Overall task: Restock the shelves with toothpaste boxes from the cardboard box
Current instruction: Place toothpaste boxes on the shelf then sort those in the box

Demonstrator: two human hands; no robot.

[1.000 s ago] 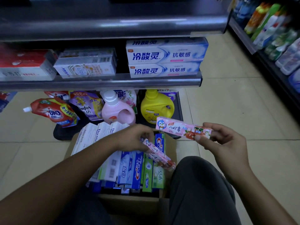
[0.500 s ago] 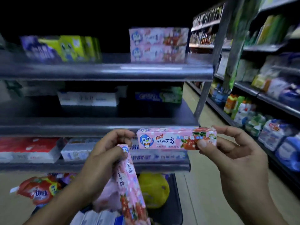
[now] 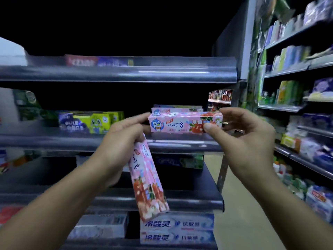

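A pink penguin toothpaste box lies level at the front of the grey shelf, in front of a stack of like pink boxes. My right hand pinches its right end between thumb and fingers. My left hand touches its left end with the fingertips and grips more pink toothpaste boxes, which hang down and to the right. The cardboard box is out of view.
Yellow-green and purple children's toothpaste boxes stand on the same shelf to the left. White-blue toothpaste boxes fill a lower shelf. A higher shelf overhangs. An aisle and stocked shelving run along the right.
The view rose from the cardboard box on the floor to the shelves. Both hands lifted the pink boxes up, and the level box now sits at the shelf with the pink stack.
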